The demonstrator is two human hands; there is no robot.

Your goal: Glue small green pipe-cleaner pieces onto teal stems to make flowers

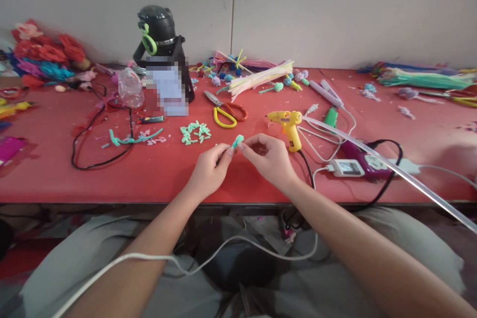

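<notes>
A small green fuzzy piece (238,140) is held between both hands above the front middle of the red table (238,179). My left hand (210,169) pinches it from the left with thumb and forefinger. From the right, the thumb and fingertips of my right hand (270,161) close on the same piece. A pile of short green pieces (196,132) lies just beyond my left hand. The yellow glue gun (288,126), with a long clear stick (391,166) in its back, rests beyond my right hand. Scissors (227,111) with yellow and red handles lie behind the pile.
A black bottle (158,27) stands behind a phone (167,87). Pale stems (261,79) lie at the back, green stems (425,78) at the right. A purple power strip (357,156) and cables occupy the right; red flowers (48,49) the far left. A white cable (238,241) crosses my lap.
</notes>
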